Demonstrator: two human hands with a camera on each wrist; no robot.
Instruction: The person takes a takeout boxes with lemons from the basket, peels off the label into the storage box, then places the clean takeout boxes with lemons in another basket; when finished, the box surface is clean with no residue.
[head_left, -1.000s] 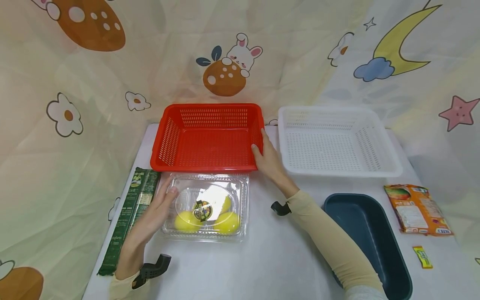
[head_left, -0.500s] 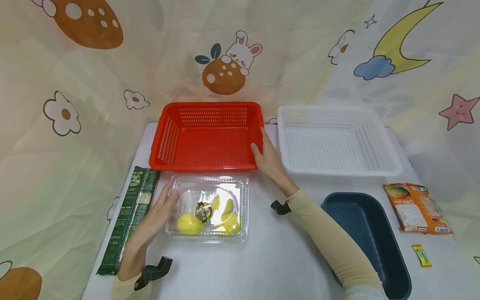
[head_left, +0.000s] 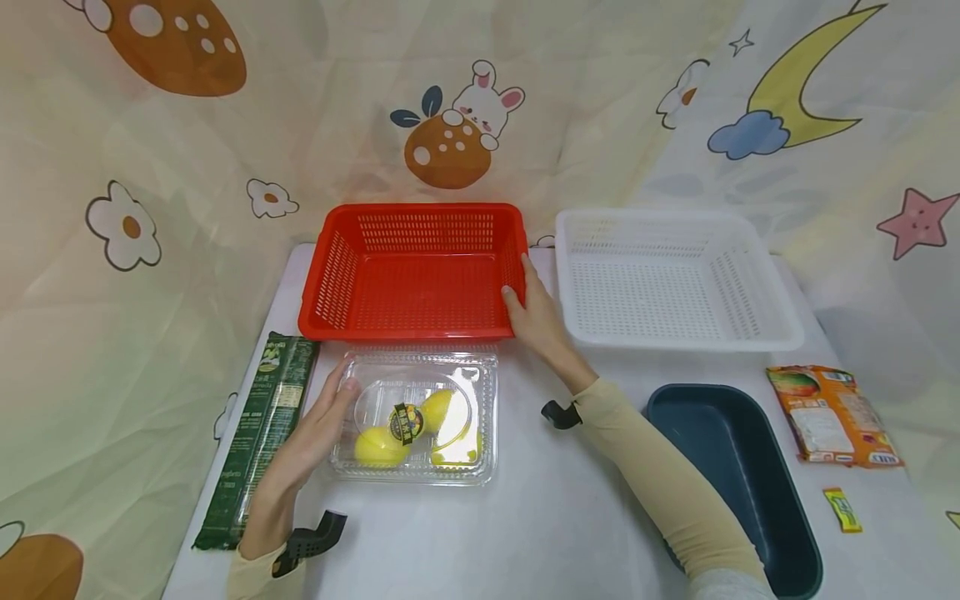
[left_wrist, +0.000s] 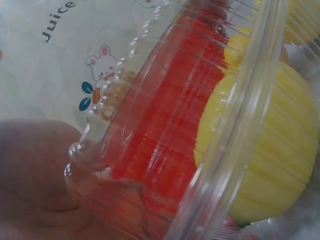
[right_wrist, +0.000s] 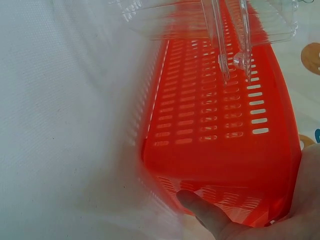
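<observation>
My left hand (head_left: 321,421) grips the left side of a clear plastic clamshell container (head_left: 487,417). Several yellow fruits, lemon-like, lie inside it, one of them (head_left: 380,447) at the lower left; glare on the lid hides part of the others. In the left wrist view, the palm (left_wrist: 37,170) is against a corner of the container, and a yellow fruit (left_wrist: 270,150) shows through its wall. Behind the container stands a red basket (head_left: 427,296) with perforated walls and nothing in it. My right hand (head_left: 543,325) holds the basket's right end, thumb inside the rim and fingers outside.
A white basket (head_left: 637,292) stands to the right of the red one. Beside my right forearm lies a dark blue tray (head_left: 735,467). Further right are an orange packet (head_left: 836,417) and a small yellow packet (head_left: 843,510). A long green packet (head_left: 258,442) lies at the left.
The container has shifted slightly to the right at its left side, together with my left hand. Glare on its lid has moved rightwards. My right hand and the red basket stay put.
</observation>
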